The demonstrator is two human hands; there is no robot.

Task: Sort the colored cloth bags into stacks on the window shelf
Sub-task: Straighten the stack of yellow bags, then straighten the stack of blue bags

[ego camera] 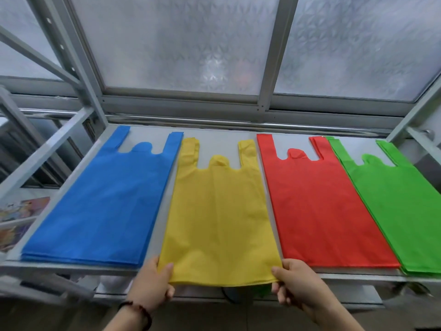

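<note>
1. Pinching the near edge of the yellow bag (219, 211) at both bottom corners, I hold it flat over the window shelf (157, 201), with its near hem hanging just past the shelf's front rail.
2. My left hand (152, 283) has its grip on the left corner: the thumb lies on top of the cloth and the fingers are curled under it.
3. My right hand (293, 280) grips the right corner the same way, thumb on top and fingers folded beneath.
4. The yellow bag lies with its handles pointing toward the window (181, 44), and more yellow edges show under it at the handles, so it sits on a yellow stack.
5. To its left lies the blue stack (107, 201), several layers showing at its near edge, its right side just beside the yellow bag.
6. To the right lies the red stack (317, 201), close to the yellow bag with a strip of shelf between them.
7. Farthest right is the green stack (403, 206), whose left edge meets the red stack; I cannot tell which one overlaps the other.
8. All four colours lie side by side, handles away from me.
9. A dark beaded bracelet (140, 311) is on my left wrist.
10. Beyond the shelf's left end, some colourful printed sheets (21, 216) lie lower down, too blurred to read.
</note>
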